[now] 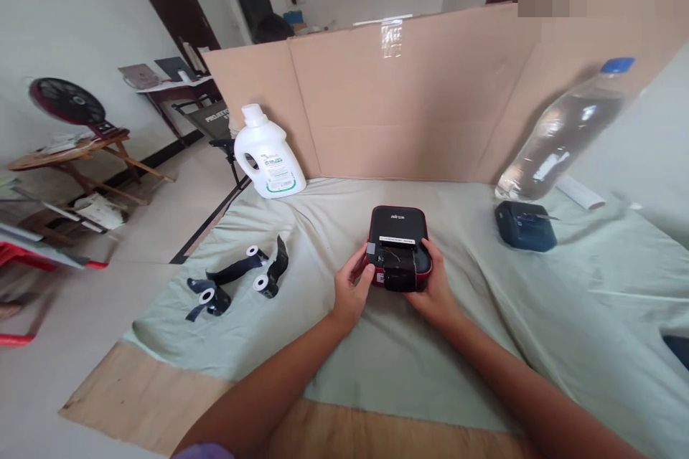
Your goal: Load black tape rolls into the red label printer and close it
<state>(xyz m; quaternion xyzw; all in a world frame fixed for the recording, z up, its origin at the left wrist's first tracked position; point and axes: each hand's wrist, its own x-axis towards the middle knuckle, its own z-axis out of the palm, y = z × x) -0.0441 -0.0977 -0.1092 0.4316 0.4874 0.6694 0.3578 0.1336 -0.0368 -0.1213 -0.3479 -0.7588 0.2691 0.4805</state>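
A small black label printer (399, 229) with red edges sits low over the cloth in front of me, a strip of dark label paper (400, 280) hanging from its front slot. My left hand (352, 283) grips its left side, thumb near the front corner. On the other side my right hand (435, 287) is wrapped round the right edge, some fingers hidden beneath. Whether the printer rests on the cloth or is slightly lifted, I cannot tell. To the left lie several partly unrolled dark rolls of label paper (265, 286) with white cores.
A pale green cloth (323, 344) covers the wooden table (145, 391). A white jug (272, 158) stands back left against a cardboard screen (409, 100). Back right are a large clear bottle (565, 136) with a blue cap, a dark box-shaped device (525, 226) and a white tube (581, 192).
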